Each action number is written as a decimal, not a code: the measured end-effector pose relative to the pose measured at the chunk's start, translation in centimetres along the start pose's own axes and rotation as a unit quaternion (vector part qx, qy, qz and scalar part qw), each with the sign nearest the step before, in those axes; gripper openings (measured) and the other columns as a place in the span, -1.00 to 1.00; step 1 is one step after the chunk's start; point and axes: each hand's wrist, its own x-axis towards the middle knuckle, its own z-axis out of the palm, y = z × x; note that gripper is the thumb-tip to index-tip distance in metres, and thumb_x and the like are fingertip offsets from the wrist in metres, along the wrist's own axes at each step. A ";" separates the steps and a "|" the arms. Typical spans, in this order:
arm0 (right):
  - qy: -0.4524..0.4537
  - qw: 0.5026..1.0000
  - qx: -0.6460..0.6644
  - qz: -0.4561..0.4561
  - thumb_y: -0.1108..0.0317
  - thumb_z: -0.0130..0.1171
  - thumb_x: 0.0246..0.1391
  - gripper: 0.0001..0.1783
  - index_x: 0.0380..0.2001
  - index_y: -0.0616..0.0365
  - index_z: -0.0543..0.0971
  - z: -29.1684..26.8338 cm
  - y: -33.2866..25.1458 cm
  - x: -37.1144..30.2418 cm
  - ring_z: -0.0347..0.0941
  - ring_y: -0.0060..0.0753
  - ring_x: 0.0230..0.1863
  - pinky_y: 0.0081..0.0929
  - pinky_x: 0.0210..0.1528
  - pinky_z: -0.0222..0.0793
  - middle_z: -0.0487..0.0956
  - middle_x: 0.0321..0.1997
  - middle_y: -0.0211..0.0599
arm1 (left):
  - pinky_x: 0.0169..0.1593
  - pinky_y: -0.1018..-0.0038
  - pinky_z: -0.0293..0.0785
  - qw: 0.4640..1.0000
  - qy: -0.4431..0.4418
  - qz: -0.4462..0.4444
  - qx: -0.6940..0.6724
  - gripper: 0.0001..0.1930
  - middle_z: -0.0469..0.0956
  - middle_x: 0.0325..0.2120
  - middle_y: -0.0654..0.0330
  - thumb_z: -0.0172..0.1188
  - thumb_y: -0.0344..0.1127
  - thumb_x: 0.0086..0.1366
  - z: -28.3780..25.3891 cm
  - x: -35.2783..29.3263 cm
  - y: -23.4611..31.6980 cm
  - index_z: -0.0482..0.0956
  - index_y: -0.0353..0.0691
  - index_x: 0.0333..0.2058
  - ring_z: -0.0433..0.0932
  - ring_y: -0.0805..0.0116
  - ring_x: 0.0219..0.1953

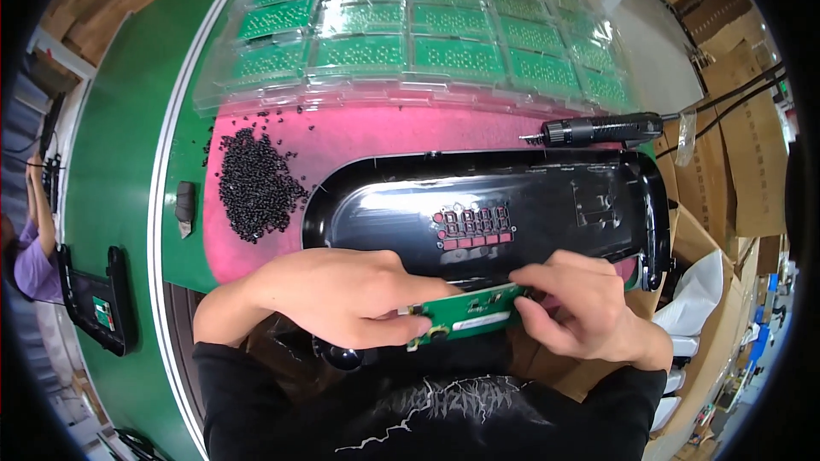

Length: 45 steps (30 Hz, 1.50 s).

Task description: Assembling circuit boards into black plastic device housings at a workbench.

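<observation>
A green circuit board (470,314) is held tilted near my body, in front of the near edge of a black plastic housing (376,205). My left hand (354,299) pinches the board's left end between thumb and fingers. At its other end my right hand (576,303) grips it the same way, fingertips on the edge. The housing lies open side up on a pink mat (342,132), with a cut-out of digit-shaped openings (474,228) in its middle. Part of the board is hidden behind my fingers.
Black screws (256,183) lie heaped at left, beside a small dark block (184,205). An electric screwdriver (598,130) rests beyond the housing. Clear trays (410,55) of green boards stand at the back. At far left, a person (38,260) sits near another black housing (94,299). Cardboard boxes (700,341) stand right.
</observation>
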 end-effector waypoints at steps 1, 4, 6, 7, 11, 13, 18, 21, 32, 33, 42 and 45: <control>-0.021 0.998 0.055 0.031 0.58 0.32 -0.09 -0.73 -0.23 0.35 0.61 0.0 -0.1 -0.6 0.39 -0.34 -0.64 -0.42 -0.58 0.32 0.48 -0.61 -0.29 | -0.46 0.30 0.49 1.000 -0.005 0.001 -0.003 -0.52 0.61 -0.55 0.05 0.13 -0.39 0.33 0.0 0.0 -0.2 0.38 -0.24 0.22 0.58 0.07 -0.57; -0.034 0.982 0.151 0.105 0.60 0.21 0.00 -0.79 -0.22 0.37 0.61 -0.2 0.3 -1.6 0.48 -0.36 -0.60 -0.46 -0.53 0.40 0.56 -0.55 -0.23 | -0.46 0.42 0.52 0.997 -0.001 0.055 0.047 -0.57 0.63 -0.50 0.09 0.27 -0.33 0.28 -0.6 0.1 -1.4 0.51 -0.26 0.11 0.60 0.24 -0.57; -0.022 0.964 0.208 0.166 0.57 0.14 0.11 -0.81 -0.20 0.36 0.62 -0.1 0.5 -2.3 0.61 -0.40 -0.50 -0.52 -0.42 0.50 0.66 -0.44 -0.15 | -0.44 0.47 0.55 0.991 0.097 0.075 0.055 -0.52 0.64 -0.46 0.12 0.36 -0.32 0.21 0.1 0.0 -1.5 0.52 -0.25 0.11 0.61 0.29 -0.54; -0.037 0.963 0.193 0.187 0.57 0.12 0.15 -0.81 -0.18 0.37 0.61 -0.7 0.3 -1.9 0.61 -0.49 -0.50 -0.55 -0.40 0.50 0.67 -0.45 -0.17 | -0.42 0.52 0.57 0.974 0.197 0.093 0.064 -0.46 0.64 -0.43 0.14 0.44 -0.32 0.13 0.4 0.0 -1.5 0.53 -0.25 0.10 0.62 0.33 -0.51; 0.027 0.876 0.349 0.333 0.60 0.02 0.23 -0.75 -0.02 0.38 0.44 -0.3 0.7 -2.1 0.58 -0.62 -0.47 -0.65 -0.35 0.47 0.67 -0.48 -0.33 | -0.37 0.56 0.60 0.965 0.245 0.051 0.072 -0.30 0.60 -0.21 0.18 0.60 -0.31 -0.13 -0.4 0.6 -0.7 0.56 -0.21 0.07 0.60 0.42 -0.33; 0.006 0.842 0.376 0.387 0.57 0.19 0.16 -0.67 -0.01 0.33 0.43 -0.6 1.2 -2.1 0.58 -0.60 -0.35 -0.61 -0.26 0.48 0.66 -0.38 -0.32 | -0.38 0.55 0.59 0.952 0.274 0.064 0.121 -0.30 0.60 -0.23 0.18 0.59 -0.32 -0.14 -0.1 0.7 -1.2 0.57 -0.22 0.06 0.59 0.42 -0.35; -0.053 0.922 0.285 0.256 0.41 0.57 -0.21 -0.30 0.04 0.23 0.45 -0.5 3.5 -1.2 0.53 -0.43 -0.15 -0.45 -0.04 0.43 0.58 -0.16 -0.26 | -0.42 0.56 0.52 0.920 0.329 0.071 0.199 -0.33 0.61 -0.28 0.17 0.57 -0.35 -0.21 -0.7 0.8 -2.4 0.61 -0.28 -0.01 0.57 0.41 -0.40; -0.054 0.963 0.177 0.198 0.39 0.57 -0.26 -0.29 0.02 0.20 0.47 -0.2 5.3 -0.8 0.52 -0.33 -0.11 -0.41 0.00 0.43 0.56 -0.10 -0.22 | -0.43 0.55 0.51 0.914 0.334 0.047 0.225 -0.36 0.61 -0.28 0.16 0.56 -0.31 -0.19 -1.0 1.3 -2.5 0.61 -0.28 -0.02 0.57 0.40 -0.42; -0.025 0.991 0.056 0.120 0.41 0.49 -0.36 -0.25 0.05 0.14 0.50 1.4 8.2 -0.3 0.36 -0.07 0.10 -0.24 0.20 0.26 0.46 0.08 -0.17 | -0.18 0.26 0.53 0.892 0.298 -0.070 0.331 -0.36 0.45 -0.05 0.16 0.51 -0.17 -0.10 -1.0 2.3 -2.1 0.51 -0.21 -0.01 0.56 0.09 -0.09; -0.023 0.991 0.057 0.122 0.41 0.49 -0.36 -0.25 0.05 0.14 0.50 1.5 8.2 -0.3 0.36 -0.07 0.10 -0.24 0.20 0.26 0.46 0.08 -0.17 | -0.18 0.26 0.53 0.889 0.301 -0.074 0.337 -0.35 0.45 -0.05 0.15 0.51 -0.15 -0.10 -0.9 2.4 -2.1 0.51 -0.21 0.00 0.55 0.09 -0.09; -0.028 0.991 0.038 0.129 0.45 0.48 -0.35 -0.23 0.08 0.12 0.48 1.8 8.0 -0.2 0.32 -0.08 0.13 -0.23 0.20 0.24 0.42 0.10 -0.18 | -0.16 0.26 0.53 0.885 0.298 -0.074 0.349 -0.34 0.45 -0.05 0.13 0.50 -0.13 -0.09 -1.1 2.3 -2.2 0.51 -0.23 0.01 0.55 0.09 -0.07; -0.030 0.993 0.024 0.116 0.40 0.49 -0.26 -0.29 0.06 0.16 0.46 1.7 7.9 -0.1 0.32 -0.04 0.10 -0.25 0.17 0.29 0.42 0.09 -0.16 | -0.16 0.26 0.54 0.886 0.296 -0.078 0.348 -0.34 0.45 -0.05 0.14 0.50 -0.14 -0.08 -1.1 2.2 -2.1 0.50 -0.23 0.02 0.54 0.09 -0.06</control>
